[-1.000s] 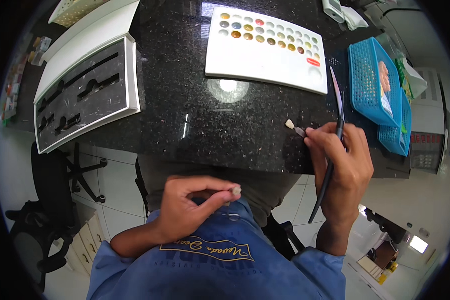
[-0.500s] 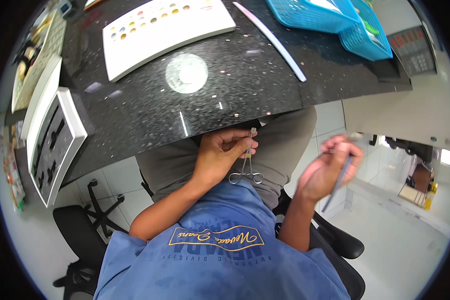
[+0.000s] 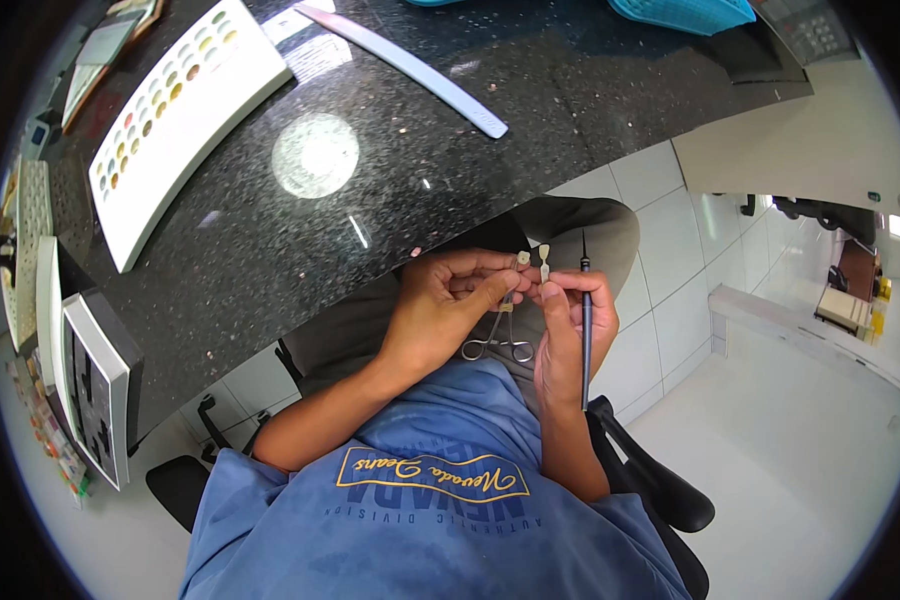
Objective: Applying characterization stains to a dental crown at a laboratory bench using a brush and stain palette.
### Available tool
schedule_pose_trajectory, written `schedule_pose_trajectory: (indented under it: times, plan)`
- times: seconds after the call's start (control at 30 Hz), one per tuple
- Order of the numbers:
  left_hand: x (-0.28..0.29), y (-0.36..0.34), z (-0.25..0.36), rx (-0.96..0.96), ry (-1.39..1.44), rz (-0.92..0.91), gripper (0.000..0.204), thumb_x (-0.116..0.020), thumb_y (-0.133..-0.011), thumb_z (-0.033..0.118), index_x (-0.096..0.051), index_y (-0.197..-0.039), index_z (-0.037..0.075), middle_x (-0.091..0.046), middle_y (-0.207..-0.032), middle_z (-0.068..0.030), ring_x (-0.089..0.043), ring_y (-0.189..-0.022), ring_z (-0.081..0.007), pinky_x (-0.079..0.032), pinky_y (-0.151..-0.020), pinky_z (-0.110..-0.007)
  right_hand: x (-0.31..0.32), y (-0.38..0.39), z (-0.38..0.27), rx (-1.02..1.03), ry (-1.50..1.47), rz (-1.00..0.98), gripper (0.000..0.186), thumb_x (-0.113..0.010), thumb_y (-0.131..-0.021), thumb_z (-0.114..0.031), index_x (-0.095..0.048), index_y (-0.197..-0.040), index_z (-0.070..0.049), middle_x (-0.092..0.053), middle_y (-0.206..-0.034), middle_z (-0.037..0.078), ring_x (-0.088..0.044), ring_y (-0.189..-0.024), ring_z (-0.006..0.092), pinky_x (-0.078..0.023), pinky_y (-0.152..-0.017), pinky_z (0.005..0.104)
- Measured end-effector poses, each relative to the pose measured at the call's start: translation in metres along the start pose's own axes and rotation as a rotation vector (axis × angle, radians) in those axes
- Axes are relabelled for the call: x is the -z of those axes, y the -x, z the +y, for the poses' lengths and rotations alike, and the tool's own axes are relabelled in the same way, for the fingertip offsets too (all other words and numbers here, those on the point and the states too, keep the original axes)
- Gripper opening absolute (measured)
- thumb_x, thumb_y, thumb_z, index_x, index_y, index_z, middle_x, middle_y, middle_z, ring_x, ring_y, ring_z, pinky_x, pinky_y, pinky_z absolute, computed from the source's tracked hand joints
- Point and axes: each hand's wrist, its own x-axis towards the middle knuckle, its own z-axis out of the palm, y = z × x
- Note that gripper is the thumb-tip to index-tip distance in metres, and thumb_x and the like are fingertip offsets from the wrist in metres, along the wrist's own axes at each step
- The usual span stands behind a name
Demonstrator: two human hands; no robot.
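Two hands meet above the lap: left hand [image 3: 440, 310] pinches forceps [image 3: 500, 335] gripping a tooth [image 3: 523, 258]; right hand [image 3: 570, 320] pinches a second tooth [image 3: 544, 255] and a brush [image 3: 585, 330]. Steadiest with fingertips braced together.

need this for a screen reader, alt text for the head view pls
Seen from above, a seated person in a blue shirt holds a small pale tooth-shaped piece in the right hand along with a thin dark brush, while the left hand grips metal forceps. A white palette of colour wells lies on the black speckled counter.
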Motion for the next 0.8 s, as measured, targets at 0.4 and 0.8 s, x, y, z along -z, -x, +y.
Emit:
schedule_pose_trajectory:
  times: [0.4, 0.8]
  plan:
    - [-0.007, -0.005, 0.003, 0.010, 0.021, -0.029, 0.022, -0.057, -0.087, 0.007, -0.059, -0.104, -0.006, -0.065, -0.095, -0.0142, -0.063, -0.085, -0.0161, -0.051, -0.078, -0.028, 0.006, 0.000, -0.004, 0.078, -0.029, -0.027, 0.009, -0.054, -0.081, 0.008, -0.050, -0.088, 0.003, -0.055, -0.086, 0.011, -0.060, -0.081, 0.0162, -0.049, -0.072, 0.0253]
    - [-0.002, 0.003, 0.012, 0.061, 0.040, -0.057, 0.022, -0.058, -0.087, 0.011, -0.061, -0.103, -0.004, -0.066, -0.090, -0.0115, -0.063, -0.080, -0.0138, -0.051, -0.072, -0.025, 0.005, 0.000, -0.006, 0.107, -0.004, -0.062, 0.011, -0.054, -0.080, 0.009, -0.050, -0.089, 0.003, -0.055, -0.085, 0.012, -0.061, -0.081, 0.0189, -0.049, -0.071, 0.0253]
